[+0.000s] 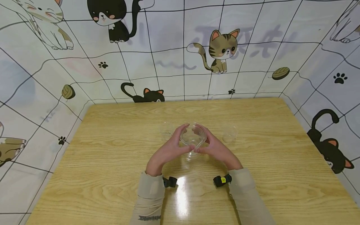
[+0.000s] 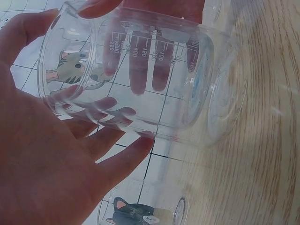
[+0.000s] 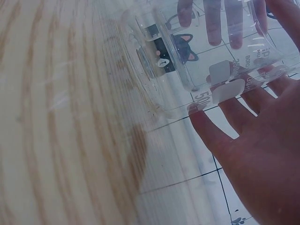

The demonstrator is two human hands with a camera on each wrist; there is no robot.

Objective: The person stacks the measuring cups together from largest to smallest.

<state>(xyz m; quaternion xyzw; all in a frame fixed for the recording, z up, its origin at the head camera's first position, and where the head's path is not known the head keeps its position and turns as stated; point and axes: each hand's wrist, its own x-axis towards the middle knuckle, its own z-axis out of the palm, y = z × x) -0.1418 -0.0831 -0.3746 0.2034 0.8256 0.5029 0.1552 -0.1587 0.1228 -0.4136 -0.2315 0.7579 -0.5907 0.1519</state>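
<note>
A clear glass beaker (image 1: 193, 137) with white printed volume marks stands between both hands near the table's middle. My left hand (image 1: 171, 149) grips its left side, thumb in front and fingers round the far side. On the opposite side my right hand (image 1: 218, 149) holds it in the same way, the two thumbs nearly meeting at the front. In the left wrist view the beaker (image 2: 164, 110) shows two overlapping scales and a double base, so a smaller beaker seems nested inside a larger one. Whether the base touches the table I cannot tell.
Another clear vessel (image 1: 167, 130) stands behind and left of the hands, and one more (image 1: 229, 134) to the right; both are faint against the wooden table (image 1: 112, 175). Cat-patterned sheeting (image 1: 168, 62) rises behind and beside the table.
</note>
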